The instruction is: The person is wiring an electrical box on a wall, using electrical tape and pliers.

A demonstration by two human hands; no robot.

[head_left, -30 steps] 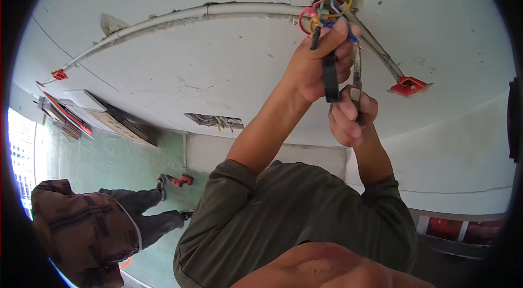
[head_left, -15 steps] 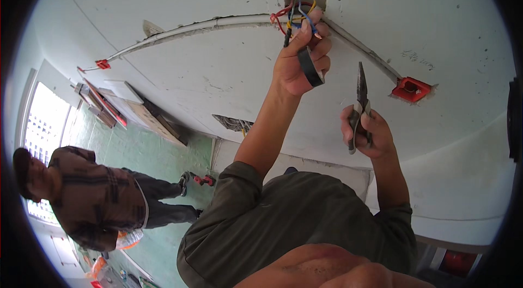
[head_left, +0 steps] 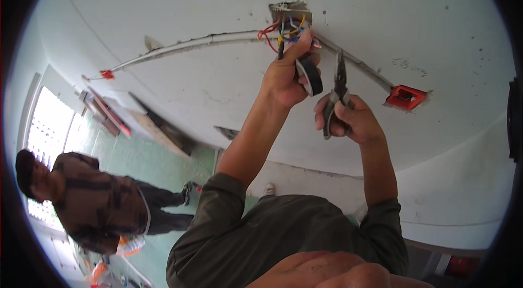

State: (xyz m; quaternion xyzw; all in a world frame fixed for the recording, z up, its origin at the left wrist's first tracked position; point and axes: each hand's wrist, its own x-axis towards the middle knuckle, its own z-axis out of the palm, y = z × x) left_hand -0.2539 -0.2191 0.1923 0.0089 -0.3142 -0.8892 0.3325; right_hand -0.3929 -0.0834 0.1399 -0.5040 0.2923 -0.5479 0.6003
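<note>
Partly behind left hand (head_left: pixel 286 77), wires (head_left: pixel 295 31)

Two hands (head_left: pixel 283 78) (head_left: pixel 354 119), one tape roll (head_left: pixel 312 77), one pair of pliers (head_left: pixel 340 91), seemingly two red boxes (head_left: pixel 390 98)

The curled left hand (head_left: pixel 286 78) is raised higher than the gripping right hand (head_left: pixel 356 118).
</note>
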